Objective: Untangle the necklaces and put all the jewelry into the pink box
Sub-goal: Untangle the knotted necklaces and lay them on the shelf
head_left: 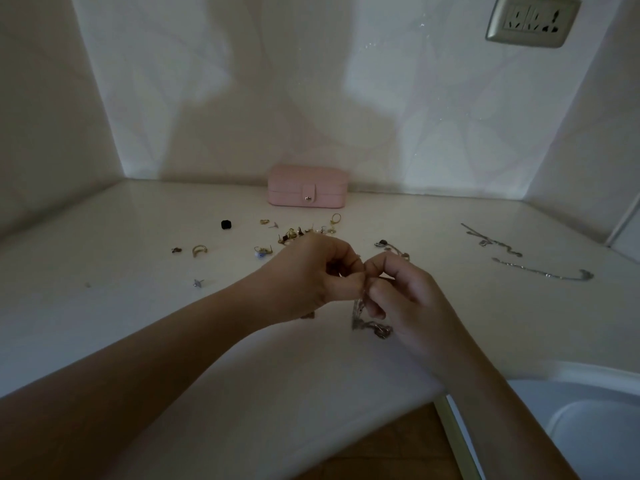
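White surface (104,323) in a wall corner; white basin (588,427) at its near right corner, wall socket (533,20) high on the right wall. Both forearms reach in from the near edge and meet around the middle of the surface. Left hand (311,271) has fingers curled, thumb and fingertips pinching the top of a tangled silver necklace (360,308). Right hand (405,299) is also curled, pinching the same chain right beside the left fingertips, hands touching. The chain hangs down between them, its knotted lower end on the surface just below the right hand. Pink box (307,186) sits closed, snap tab fastened, at the far edge against the back wall. Two loose silver necklaces lie stretched out near the right edge, far one (491,241) and near one (543,272), apart from each other. Another short chain piece (391,249) lies just beyond the right hand. Cluster of small gold earrings and rings (301,232) between box and hands. Left of it: gold ring (199,250), black bead-like item (226,224), tiny star stud (198,282).
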Motion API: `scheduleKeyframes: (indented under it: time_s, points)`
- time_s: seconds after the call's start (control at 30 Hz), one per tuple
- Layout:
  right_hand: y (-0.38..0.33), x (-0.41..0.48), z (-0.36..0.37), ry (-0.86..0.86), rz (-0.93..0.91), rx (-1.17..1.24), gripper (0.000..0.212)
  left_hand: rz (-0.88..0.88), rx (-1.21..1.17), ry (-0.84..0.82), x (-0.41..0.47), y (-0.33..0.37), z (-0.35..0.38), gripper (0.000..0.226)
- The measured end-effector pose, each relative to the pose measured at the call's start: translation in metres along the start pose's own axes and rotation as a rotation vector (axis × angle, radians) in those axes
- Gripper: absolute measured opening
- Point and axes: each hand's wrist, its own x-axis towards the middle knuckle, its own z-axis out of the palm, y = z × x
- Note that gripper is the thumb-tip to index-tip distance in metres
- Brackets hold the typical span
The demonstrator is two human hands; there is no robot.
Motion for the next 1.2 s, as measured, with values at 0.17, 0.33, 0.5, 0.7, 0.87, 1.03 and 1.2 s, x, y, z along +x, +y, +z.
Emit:
scheduleKeyframes:
  time_s: [0.17, 0.33, 0.5, 0.7, 0.87, 1.03, 1.2]
  points:
    - [-0.001, 0.002, -0.003, 0.005, 0.008, 0.094, 0.017, 0.119, 0.097, 0.116, -0.001, -0.003, 0.003, 0.026]
    - [0.001, 0.002, -0.001, 0.057, 0.023, 0.078, 0.025, 0.058, -0.097, 0.058, -0.002, -0.002, 0.005, 0.013]
    - [-0.001, -0.002, 0.0, 0.088, -0.045, 0.024, 0.025, -0.04, -0.378, -0.039, -0.001, -0.003, 0.0, 0.009]
    - [-0.003, -0.005, 0.0, 0.128, -0.172, -0.052, 0.029, -0.092, -0.524, -0.162, -0.001, 0.003, -0.004, 0.007]
    - [-0.001, -0.005, 0.001, 0.088, -0.207, -0.075, 0.02, -0.06, -0.349, -0.107, -0.001, 0.001, -0.002, 0.017]
    - [0.0, -0.004, -0.001, 0.083, -0.109, -0.02, 0.015, 0.148, -0.005, 0.073, 0.0, -0.003, 0.005, 0.027]
    - [0.0, -0.002, 0.0, 0.135, -0.055, 0.044, 0.005, 0.392, 0.29, 0.198, 0.001, -0.01, 0.002, 0.007]
